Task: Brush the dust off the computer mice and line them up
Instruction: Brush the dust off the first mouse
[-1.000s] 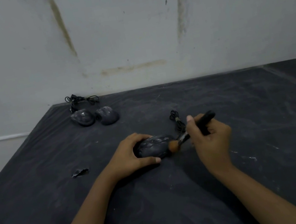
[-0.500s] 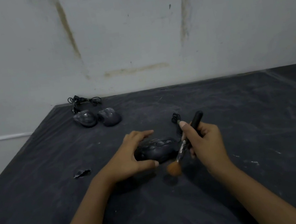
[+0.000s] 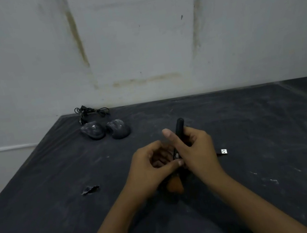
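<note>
Dusty cloth (image 3: 250, 121) below: our right hand (image 3: 196, 150) grips the brush (image 3: 180, 130), our left hand (image 3: 146, 167) curls, contents hidden; we should stroke lightly outward.

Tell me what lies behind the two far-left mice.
A tangle of black cable at the back edge of the table. Where it joins the mice is covered by their bodies.

Left hand (image 3: 149, 170), right hand (image 3: 197, 150) touching, both gripping.
</note>
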